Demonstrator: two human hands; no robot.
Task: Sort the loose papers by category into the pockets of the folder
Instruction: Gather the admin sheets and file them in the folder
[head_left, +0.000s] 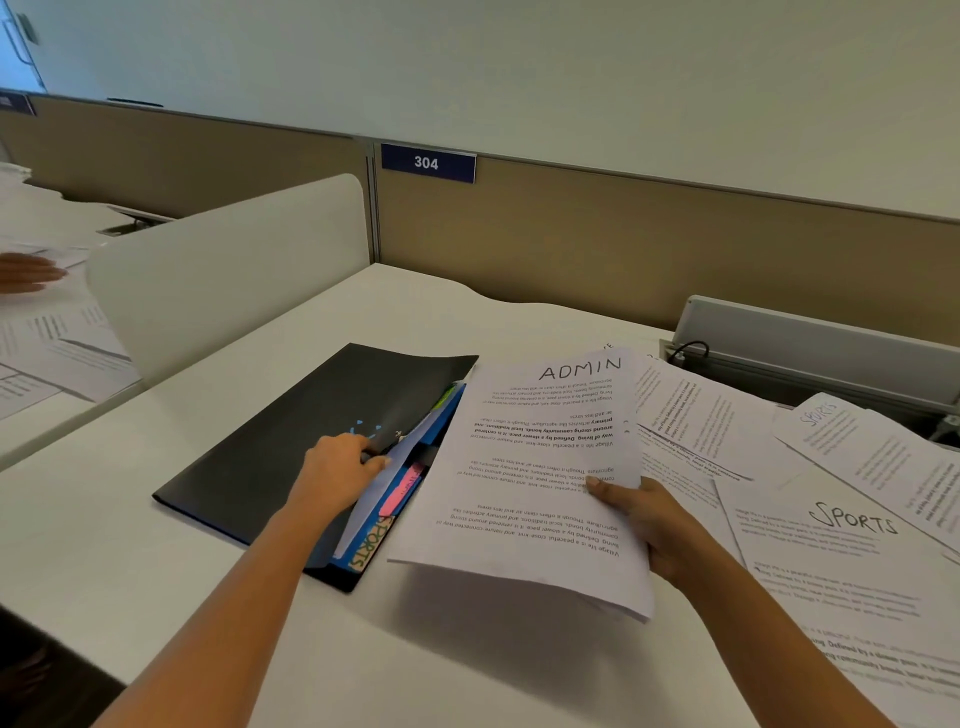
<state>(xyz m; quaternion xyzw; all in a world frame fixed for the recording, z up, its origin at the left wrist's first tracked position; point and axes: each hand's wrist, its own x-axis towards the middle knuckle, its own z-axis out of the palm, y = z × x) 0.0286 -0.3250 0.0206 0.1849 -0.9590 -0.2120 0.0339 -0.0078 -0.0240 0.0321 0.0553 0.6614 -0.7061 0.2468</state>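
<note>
A black folder lies on the white desk, its cover lifted a little at the right edge. My left hand grips that cover edge, baring blue pockets with a pink tab and a tab marked SPORTS. My right hand holds a printed sheet headed ADMIN, thumb on top, just above the desk beside the folder's open side. Loose sheets, some headed SPORTS, are spread to the right.
A white divider panel stands at the left, and beyond it another person's hand rests among papers. A beige partition with a 304 sign runs along the back. A grey cable tray sits at the back right.
</note>
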